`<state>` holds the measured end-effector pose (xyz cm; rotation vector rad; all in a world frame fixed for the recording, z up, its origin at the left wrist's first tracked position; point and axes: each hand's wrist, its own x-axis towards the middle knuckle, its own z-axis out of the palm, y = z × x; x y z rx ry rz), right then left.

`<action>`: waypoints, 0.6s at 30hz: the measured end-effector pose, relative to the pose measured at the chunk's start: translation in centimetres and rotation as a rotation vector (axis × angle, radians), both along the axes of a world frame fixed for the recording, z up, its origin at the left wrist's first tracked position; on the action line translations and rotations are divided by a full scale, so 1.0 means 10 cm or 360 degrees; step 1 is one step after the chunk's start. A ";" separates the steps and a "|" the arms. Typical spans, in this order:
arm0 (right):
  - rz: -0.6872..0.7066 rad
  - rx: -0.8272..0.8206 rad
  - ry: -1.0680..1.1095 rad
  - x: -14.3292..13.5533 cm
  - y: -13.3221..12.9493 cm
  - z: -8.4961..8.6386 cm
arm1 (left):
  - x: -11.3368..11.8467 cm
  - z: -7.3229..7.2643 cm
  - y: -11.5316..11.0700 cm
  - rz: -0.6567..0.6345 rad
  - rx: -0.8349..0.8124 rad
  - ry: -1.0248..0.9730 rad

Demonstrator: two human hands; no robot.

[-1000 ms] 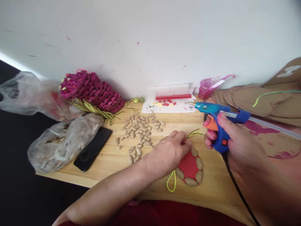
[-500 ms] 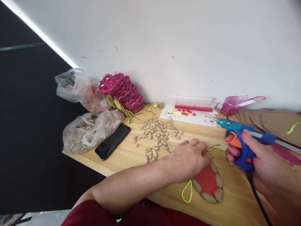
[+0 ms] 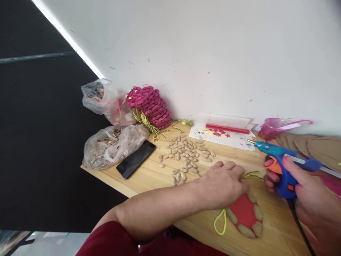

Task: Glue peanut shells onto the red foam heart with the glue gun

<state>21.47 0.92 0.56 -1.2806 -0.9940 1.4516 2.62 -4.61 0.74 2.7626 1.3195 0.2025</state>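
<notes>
My right hand (image 3: 306,188) is wrapped round a blue glue gun (image 3: 282,156) with an orange trigger. Its metal tip points left, and a white glue stick sticks out at the back. My left hand (image 3: 226,183) is closed over the upper edge of a red card piece (image 3: 243,211). Its fingertips face away, so whatever they pinch or press is hidden. Whole peanuts (image 3: 258,212) line the card's visible rim, and its middle is bare red. A yellow-green cord loop (image 3: 220,222) lies at the card's left side.
Loose peanuts (image 3: 183,149) spread over the table beyond my left arm. A black phone (image 3: 136,159) and plastic bags (image 3: 112,145) lie left. Behind are stacked magenta peanut pieces (image 3: 154,110), star cut-outs (image 3: 220,133) on paper and a magenta-stained cup (image 3: 269,128).
The whole view has shifted, so everything appears farther right. My left hand stays pressed at the red card's upper edge, and my right hand still holds the glue gun.
</notes>
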 end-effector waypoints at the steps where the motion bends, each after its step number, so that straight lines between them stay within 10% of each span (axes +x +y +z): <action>1: 0.0002 0.0016 0.0014 0.00 0.00 0.00 | 0.00 0.01 0.00 0.0004 -0.0017 0.0003; 18: 0.0093 -0.0007 0.0125 0.10 0.10 -0.12 | -0.02 -0.05 -0.02 0.0065 -0.0078 -0.0017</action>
